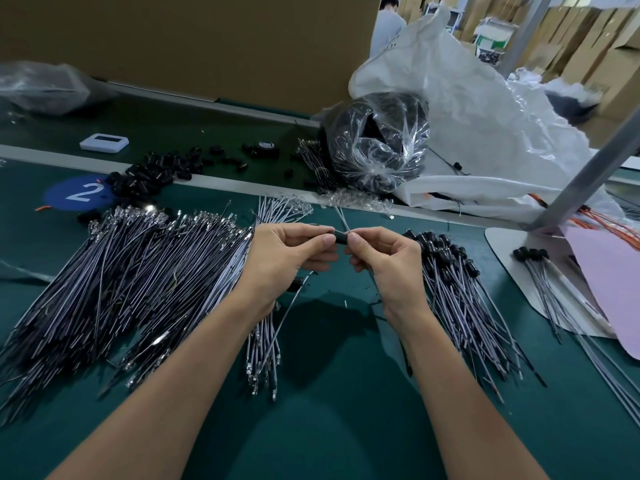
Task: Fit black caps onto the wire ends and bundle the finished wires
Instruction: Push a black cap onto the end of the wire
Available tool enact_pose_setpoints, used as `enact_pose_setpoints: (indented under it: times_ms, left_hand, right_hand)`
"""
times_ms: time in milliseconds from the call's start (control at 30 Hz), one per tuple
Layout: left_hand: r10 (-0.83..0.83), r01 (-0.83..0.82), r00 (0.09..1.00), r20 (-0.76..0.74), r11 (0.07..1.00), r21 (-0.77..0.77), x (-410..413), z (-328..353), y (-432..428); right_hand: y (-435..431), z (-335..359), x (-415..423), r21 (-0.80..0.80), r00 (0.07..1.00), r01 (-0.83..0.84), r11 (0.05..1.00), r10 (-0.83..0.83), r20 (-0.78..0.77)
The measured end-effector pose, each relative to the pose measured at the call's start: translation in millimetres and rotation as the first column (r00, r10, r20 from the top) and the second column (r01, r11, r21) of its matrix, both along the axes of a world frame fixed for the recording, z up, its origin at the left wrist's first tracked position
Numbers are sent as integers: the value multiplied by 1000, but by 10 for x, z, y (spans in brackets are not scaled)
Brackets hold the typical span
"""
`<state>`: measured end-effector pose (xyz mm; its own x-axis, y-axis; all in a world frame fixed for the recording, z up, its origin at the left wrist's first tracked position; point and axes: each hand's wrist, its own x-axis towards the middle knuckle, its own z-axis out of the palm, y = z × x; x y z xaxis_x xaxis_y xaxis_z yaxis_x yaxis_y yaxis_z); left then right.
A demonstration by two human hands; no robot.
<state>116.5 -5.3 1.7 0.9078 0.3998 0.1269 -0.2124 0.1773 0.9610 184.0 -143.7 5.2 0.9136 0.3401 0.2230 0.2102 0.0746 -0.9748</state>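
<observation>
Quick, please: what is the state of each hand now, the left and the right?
Left hand: closed, pinching the black cap.
Right hand: closed, pinching the wire where it enters the cap.

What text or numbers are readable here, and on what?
"2": white digit on the blue round marker, lying on the green table.
White device: screen too blurred to read.
White sack: dark print near its top, too small to read.
Cardboard boxes: nothing legible.
</observation>
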Motion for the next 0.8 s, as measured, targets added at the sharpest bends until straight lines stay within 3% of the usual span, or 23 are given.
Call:
enact_pose_setpoints:
  times_ms: [267, 500, 800]
  left_hand:
    - [135, -131, 991, 15, 982, -139, 22, 0, 47]
    - [209, -207, 978, -9, 957, -204, 39, -13, 88]
    - [183, -182, 983, -14, 962, -203, 35, -17, 100]
  right_hand:
    - [-17, -14, 47, -60, 971, 153, 986, -139, 193]
    - [-50, -26, 80, -211, 839, 351, 912, -207, 503]
    - [-33, -12, 59, -208, 795, 367, 907, -189, 576]
